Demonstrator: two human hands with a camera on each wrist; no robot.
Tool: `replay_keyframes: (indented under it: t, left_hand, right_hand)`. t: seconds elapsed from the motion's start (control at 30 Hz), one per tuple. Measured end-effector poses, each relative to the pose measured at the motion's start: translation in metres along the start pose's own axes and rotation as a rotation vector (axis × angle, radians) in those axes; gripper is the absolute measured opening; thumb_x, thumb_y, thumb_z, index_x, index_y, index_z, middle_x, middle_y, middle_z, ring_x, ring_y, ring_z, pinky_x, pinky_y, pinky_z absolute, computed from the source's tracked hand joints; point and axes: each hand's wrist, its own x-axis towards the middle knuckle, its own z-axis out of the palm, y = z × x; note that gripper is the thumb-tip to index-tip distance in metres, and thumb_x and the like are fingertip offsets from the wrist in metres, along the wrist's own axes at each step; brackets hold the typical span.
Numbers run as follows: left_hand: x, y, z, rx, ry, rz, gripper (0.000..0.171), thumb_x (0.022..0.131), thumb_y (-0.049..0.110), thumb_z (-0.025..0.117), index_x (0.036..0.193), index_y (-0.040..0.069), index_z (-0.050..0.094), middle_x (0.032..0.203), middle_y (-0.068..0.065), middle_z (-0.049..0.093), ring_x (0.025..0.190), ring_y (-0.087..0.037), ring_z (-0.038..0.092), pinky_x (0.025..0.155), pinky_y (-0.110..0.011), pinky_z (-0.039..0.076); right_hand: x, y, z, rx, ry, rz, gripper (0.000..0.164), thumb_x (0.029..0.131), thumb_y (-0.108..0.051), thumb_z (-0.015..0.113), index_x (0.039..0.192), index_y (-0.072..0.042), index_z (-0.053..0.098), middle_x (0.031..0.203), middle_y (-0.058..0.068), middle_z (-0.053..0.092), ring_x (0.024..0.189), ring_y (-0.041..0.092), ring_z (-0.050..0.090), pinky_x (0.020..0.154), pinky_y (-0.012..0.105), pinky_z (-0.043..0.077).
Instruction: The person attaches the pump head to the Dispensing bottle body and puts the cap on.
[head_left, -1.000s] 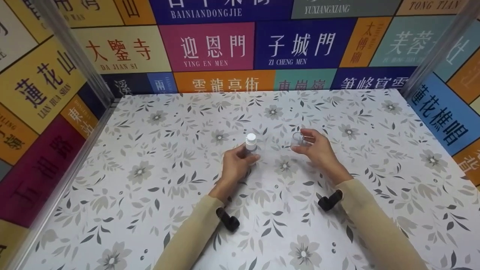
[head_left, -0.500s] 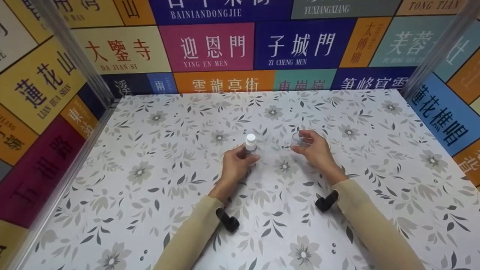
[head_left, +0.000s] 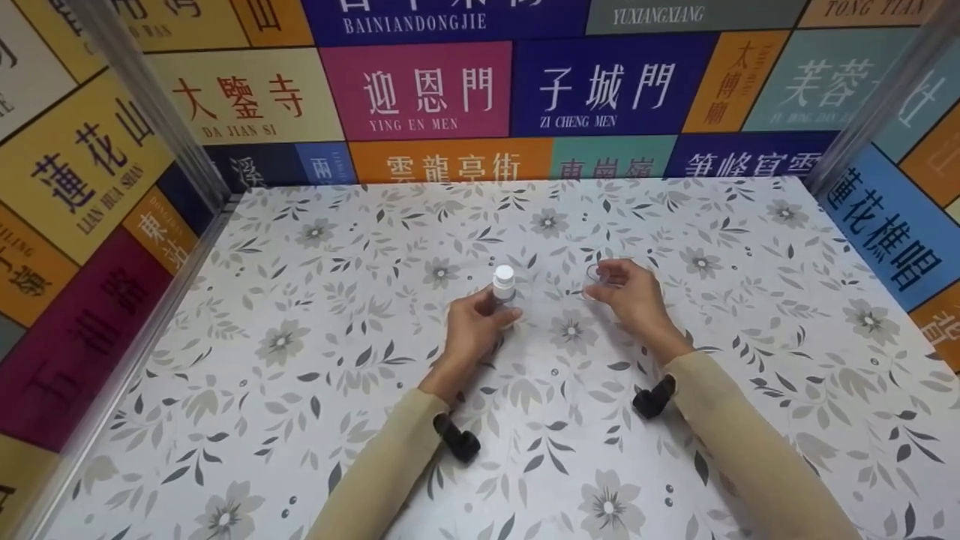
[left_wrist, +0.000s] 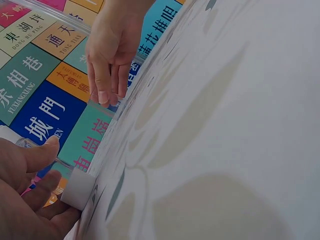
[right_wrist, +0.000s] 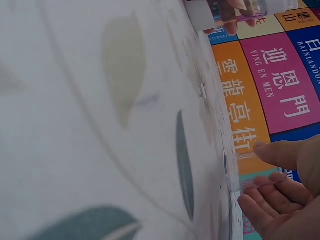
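Observation:
In the head view my left hand (head_left: 471, 326) holds a small clear bottle with a white cap (head_left: 504, 274) upright at mid-table. The left wrist view shows the bottle's white bottom end (left_wrist: 79, 189) down at the tabletop, with thumb and fingers curled around the clear body. To the right, my right hand (head_left: 637, 296) grips a small transparent cup (head_left: 591, 273) between thumb and fingers. The right wrist view has the cup's clear wall (right_wrist: 245, 167) with its lower end at the table surface. A short gap separates the bottle from the cup.
A white table (head_left: 360, 450) printed with grey flowers and leaves lies under both hands. Colourful panels with large characters (head_left: 420, 90) stand behind it and along both sides. Black straps with small devices (head_left: 459, 442) sit on both sleeves.
My right hand and forearm have shifted slightly left, still gripping the cup. The left hand and the bottle stay in place; the head view has tilted a little.

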Motion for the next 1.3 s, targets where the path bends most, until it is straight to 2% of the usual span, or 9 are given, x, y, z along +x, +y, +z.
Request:
replay_keyframes:
  t: [0.37,0.63,0.73,1.03,1.3]
  left_hand:
    - [0.001,-0.001,0.001,0.003,0.001,-0.012,0.053,0.080,0.007,0.081,0.130,0.006,0.065,0.132,-0.015,0.066,0.127,-0.026,0.061,0.108,-0.034,0.048]
    - [0.000,0.000,0.001,0.016,0.000,-0.005,0.054,0.081,0.008,0.081,0.132,0.007,0.063,0.131,-0.015,0.066,0.125,-0.027,0.063,0.098,-0.030,0.054]
    - [0.000,0.000,0.001,0.023,0.004,-0.017,0.053,0.081,0.008,0.080,0.132,0.008,0.064,0.132,-0.015,0.066,0.126,-0.027,0.063,0.100,-0.031,0.053]
    - [0.000,-0.001,0.001,0.007,0.009,-0.036,0.050,0.080,0.007,0.081,0.128,0.008,0.067,0.127,-0.014,0.070,0.115,-0.023,0.068,0.092,-0.028,0.057]
    - [-0.001,0.001,0.001,0.020,0.008,-0.048,0.053,0.080,0.009,0.082,0.130,0.009,0.065,0.128,-0.014,0.069,0.118,-0.024,0.067,0.097,-0.030,0.055]
  right_hand:
    - [0.002,0.002,-0.003,-0.091,-0.037,0.006,0.051,0.088,-0.021,0.076,0.133,-0.006,0.058,0.131,0.016,0.063,0.123,0.030,0.059,0.103,0.039,0.048]
    - [0.002,0.002,-0.006,-0.140,-0.051,-0.024,0.048,0.089,-0.022,0.076,0.130,-0.002,0.060,0.130,0.020,0.063,0.122,0.033,0.059,0.108,0.043,0.045]
    - [0.002,0.001,-0.005,-0.147,-0.059,-0.018,0.049,0.089,-0.022,0.075,0.131,-0.002,0.059,0.130,0.020,0.062,0.122,0.033,0.059,0.108,0.043,0.046]
    - [0.004,-0.001,-0.007,-0.139,-0.045,-0.010,0.049,0.090,-0.022,0.075,0.132,-0.003,0.059,0.131,0.020,0.063,0.124,0.033,0.059,0.110,0.043,0.045]
    - [0.003,-0.003,-0.011,-0.119,-0.031,-0.021,0.048,0.092,-0.022,0.072,0.133,-0.003,0.058,0.130,0.018,0.065,0.124,0.032,0.061,0.105,0.042,0.049]
